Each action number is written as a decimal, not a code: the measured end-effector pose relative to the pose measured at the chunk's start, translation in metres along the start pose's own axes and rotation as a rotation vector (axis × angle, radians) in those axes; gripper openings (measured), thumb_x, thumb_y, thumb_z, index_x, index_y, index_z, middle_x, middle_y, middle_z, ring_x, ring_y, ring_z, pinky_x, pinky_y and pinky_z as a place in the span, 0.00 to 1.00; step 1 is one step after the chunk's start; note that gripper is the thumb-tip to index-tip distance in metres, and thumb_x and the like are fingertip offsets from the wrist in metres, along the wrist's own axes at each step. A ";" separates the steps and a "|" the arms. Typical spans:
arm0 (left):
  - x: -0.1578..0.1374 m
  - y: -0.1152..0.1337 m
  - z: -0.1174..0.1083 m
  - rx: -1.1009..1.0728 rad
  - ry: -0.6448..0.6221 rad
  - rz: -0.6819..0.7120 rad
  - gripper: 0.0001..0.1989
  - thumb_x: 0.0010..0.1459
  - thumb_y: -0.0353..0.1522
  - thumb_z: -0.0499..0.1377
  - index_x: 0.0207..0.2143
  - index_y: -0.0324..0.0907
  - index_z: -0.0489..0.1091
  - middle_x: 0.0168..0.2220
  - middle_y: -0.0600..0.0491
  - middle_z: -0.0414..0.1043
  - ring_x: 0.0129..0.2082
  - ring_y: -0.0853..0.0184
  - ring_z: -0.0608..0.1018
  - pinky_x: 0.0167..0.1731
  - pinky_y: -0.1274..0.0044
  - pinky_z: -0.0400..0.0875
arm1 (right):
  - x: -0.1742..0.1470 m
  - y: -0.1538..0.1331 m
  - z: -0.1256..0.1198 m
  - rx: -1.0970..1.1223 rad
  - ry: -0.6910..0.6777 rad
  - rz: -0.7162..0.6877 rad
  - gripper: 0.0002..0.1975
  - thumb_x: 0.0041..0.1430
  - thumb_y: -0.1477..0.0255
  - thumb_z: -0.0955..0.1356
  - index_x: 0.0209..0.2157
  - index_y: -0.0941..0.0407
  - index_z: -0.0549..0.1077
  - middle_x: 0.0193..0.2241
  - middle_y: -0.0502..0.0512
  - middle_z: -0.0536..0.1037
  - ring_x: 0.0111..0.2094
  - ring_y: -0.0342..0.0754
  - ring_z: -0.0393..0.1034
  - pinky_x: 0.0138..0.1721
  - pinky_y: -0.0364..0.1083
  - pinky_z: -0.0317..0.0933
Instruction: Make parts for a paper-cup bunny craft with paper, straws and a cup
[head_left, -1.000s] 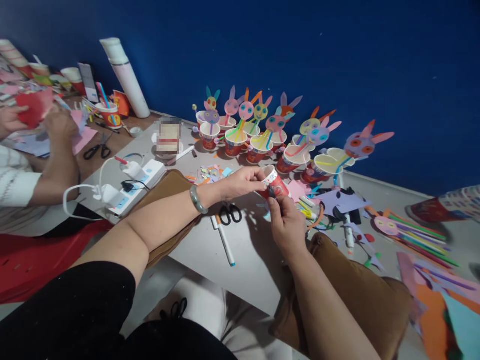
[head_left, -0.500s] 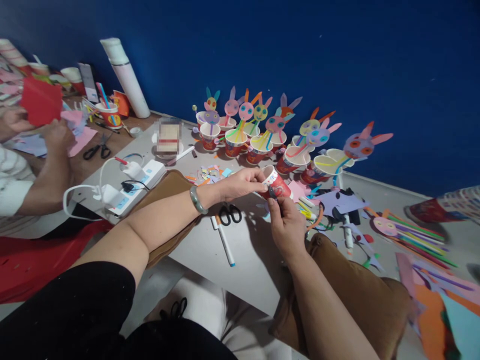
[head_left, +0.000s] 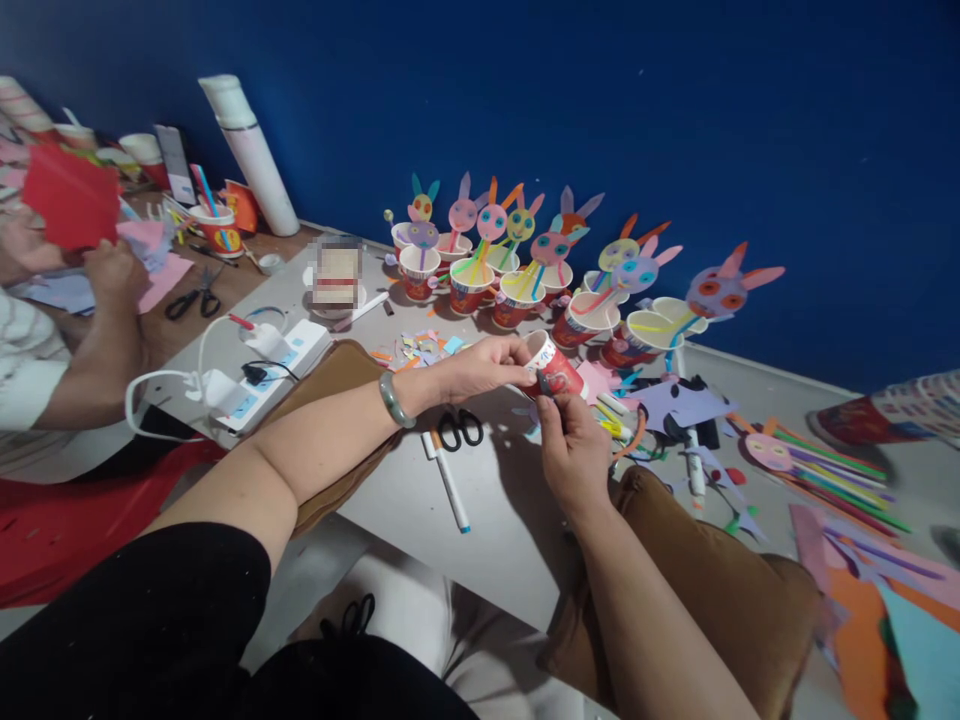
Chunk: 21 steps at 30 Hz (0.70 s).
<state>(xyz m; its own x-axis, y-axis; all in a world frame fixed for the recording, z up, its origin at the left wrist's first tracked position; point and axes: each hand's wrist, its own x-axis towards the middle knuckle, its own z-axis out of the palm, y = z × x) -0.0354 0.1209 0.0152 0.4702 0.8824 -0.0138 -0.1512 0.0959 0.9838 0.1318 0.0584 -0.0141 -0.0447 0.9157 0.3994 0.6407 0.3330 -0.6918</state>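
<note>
Over the middle of the table, a red and white paper cup (head_left: 566, 375) lies tilted on its side with its mouth toward my left hand (head_left: 491, 365). The left fingers and thumb pinch the cup near its rim. Close below, my right hand (head_left: 576, 445) is closed, its thumb and fingertips at a small dark piece (head_left: 543, 380) against the cup's side. What that piece is cannot be made out. On the table under my left wrist lie black-handled scissors (head_left: 460, 430), with a white marker (head_left: 452, 490) in front of them.
Several paper cups with rabbit-faced figures (head_left: 493, 223) stand along the blue wall. Purple paper scraps (head_left: 675, 402) and pens lie to the right, beside a brown cushion (head_left: 705, 570). A white power strip (head_left: 277, 375) lies left. Far left, another person's hands hold red paper (head_left: 73, 195).
My hands and the cup stay almost in place. The other person's red paper has shifted slightly to the left.
</note>
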 end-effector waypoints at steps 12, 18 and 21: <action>0.002 -0.005 -0.003 0.003 -0.046 0.030 0.09 0.50 0.28 0.63 0.27 0.37 0.64 0.26 0.58 0.68 0.30 0.75 0.72 0.37 0.77 0.66 | 0.001 -0.002 -0.001 0.008 -0.012 0.016 0.17 0.65 0.59 0.61 0.26 0.54 0.64 0.17 0.45 0.61 0.20 0.42 0.55 0.25 0.43 0.51; 0.003 -0.005 -0.002 0.046 -0.017 0.058 0.08 0.51 0.28 0.62 0.27 0.38 0.63 0.26 0.58 0.67 0.28 0.75 0.72 0.34 0.78 0.66 | 0.001 -0.002 0.001 0.036 -0.002 0.033 0.19 0.65 0.57 0.60 0.25 0.54 0.64 0.17 0.46 0.62 0.21 0.43 0.56 0.24 0.44 0.51; 0.004 -0.006 -0.004 0.107 0.026 0.065 0.06 0.51 0.27 0.61 0.27 0.38 0.63 0.25 0.59 0.67 0.27 0.76 0.70 0.32 0.79 0.65 | 0.001 -0.002 0.002 0.071 0.033 0.034 0.19 0.65 0.56 0.60 0.26 0.53 0.63 0.18 0.47 0.63 0.22 0.43 0.56 0.25 0.44 0.52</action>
<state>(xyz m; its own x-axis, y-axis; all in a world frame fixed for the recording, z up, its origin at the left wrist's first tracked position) -0.0356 0.1258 0.0088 0.4392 0.8971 0.0477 -0.0864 -0.0107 0.9962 0.1291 0.0591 -0.0136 0.0024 0.9191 0.3941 0.5857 0.3181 -0.7455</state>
